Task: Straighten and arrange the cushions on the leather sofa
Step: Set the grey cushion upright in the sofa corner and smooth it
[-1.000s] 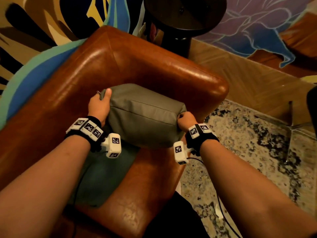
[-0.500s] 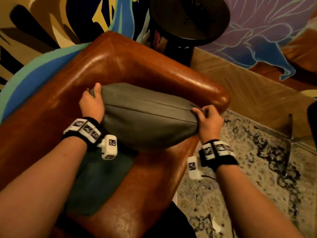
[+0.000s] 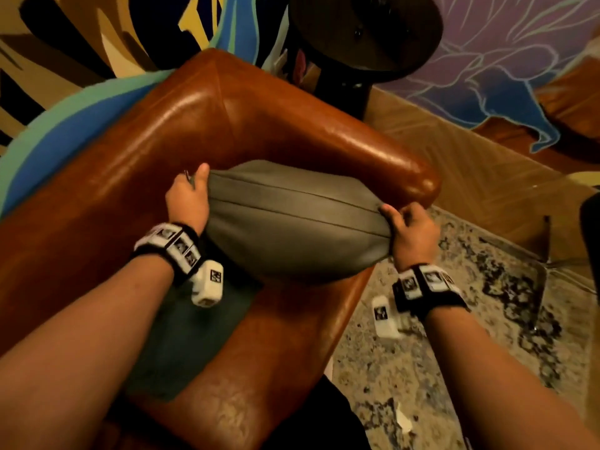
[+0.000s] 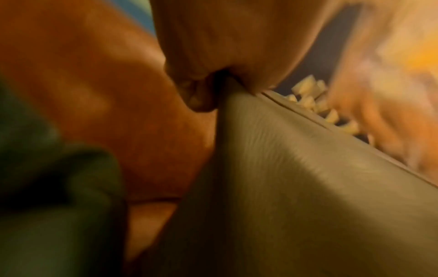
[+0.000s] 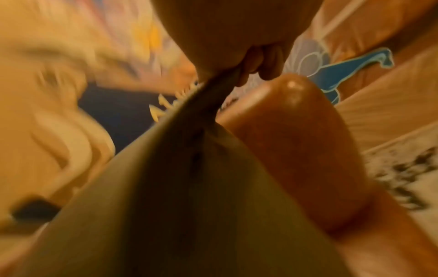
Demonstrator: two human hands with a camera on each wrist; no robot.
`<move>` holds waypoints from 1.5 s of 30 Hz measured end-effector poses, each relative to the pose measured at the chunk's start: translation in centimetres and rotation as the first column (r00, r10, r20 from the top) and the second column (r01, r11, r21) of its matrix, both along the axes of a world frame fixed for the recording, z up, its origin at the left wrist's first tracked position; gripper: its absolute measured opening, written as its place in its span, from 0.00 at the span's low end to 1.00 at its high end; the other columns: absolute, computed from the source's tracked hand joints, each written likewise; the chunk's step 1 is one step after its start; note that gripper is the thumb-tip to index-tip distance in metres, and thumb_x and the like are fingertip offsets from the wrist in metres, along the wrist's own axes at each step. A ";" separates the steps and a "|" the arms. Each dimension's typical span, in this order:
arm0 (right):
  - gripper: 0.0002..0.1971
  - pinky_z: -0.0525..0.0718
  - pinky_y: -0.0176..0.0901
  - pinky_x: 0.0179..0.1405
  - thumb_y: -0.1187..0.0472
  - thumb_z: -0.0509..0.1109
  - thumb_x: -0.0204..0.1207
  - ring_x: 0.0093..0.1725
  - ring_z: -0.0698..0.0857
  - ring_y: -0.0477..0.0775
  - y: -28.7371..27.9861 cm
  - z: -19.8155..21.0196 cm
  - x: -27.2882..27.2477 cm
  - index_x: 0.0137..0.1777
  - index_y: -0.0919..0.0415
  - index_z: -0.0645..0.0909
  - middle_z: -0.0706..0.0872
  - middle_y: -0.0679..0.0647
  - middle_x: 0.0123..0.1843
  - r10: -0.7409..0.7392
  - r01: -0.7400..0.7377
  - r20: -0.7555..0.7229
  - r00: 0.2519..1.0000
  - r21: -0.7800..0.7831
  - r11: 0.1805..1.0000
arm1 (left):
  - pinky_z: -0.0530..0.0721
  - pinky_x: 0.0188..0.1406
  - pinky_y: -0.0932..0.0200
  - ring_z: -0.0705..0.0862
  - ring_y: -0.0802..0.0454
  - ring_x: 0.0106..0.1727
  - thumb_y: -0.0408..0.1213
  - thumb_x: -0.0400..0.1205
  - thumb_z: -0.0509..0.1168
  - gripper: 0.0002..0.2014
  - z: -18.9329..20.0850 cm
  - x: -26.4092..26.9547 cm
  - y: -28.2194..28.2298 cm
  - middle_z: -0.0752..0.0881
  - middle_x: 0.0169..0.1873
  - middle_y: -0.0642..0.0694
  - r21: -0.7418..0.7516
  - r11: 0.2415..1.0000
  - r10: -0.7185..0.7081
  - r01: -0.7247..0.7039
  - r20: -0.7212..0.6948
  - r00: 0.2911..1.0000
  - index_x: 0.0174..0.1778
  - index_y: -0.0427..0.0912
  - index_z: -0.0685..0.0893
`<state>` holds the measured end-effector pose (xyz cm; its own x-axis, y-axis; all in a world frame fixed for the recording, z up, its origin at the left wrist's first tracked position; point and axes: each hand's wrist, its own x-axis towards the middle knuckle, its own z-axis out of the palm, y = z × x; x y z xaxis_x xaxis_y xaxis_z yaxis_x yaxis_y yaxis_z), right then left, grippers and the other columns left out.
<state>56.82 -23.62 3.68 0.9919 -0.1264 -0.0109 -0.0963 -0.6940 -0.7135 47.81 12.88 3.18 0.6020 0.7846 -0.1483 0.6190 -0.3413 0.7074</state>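
Both hands held a grey leather cushion [image 3: 292, 219] over the brown leather sofa [image 3: 181, 125].

The left hand [image 3: 187, 199] pinched the cushion's left corner, thumb on top; the right hand [image 3: 410, 233] pinched the right corner beside the sofa's armrest [image 3: 373, 147]. The cushion hung stretched between them, seam up, above a dark green cushion [image 3: 181, 332] lying on the sofa seat. A round dark side table [image 3: 367, 30] stood behind the armrest, and a patterned rug [image 3: 506, 319] lay right of the sofa.
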 end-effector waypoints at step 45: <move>0.57 0.50 0.54 0.86 0.32 0.72 0.69 0.89 0.51 0.58 11.8 4.3 -3.4 0.89 0.60 0.49 0.55 0.57 0.90 0.629 -0.622 -0.008 0.778 -0.154 0.768 | 0.74 0.42 0.64 0.82 0.53 0.43 0.43 0.81 0.71 0.12 9.1 3.6 -4.6 0.86 0.40 0.46 0.109 0.927 -0.375 0.360 0.199 0.905 0.53 0.38 0.87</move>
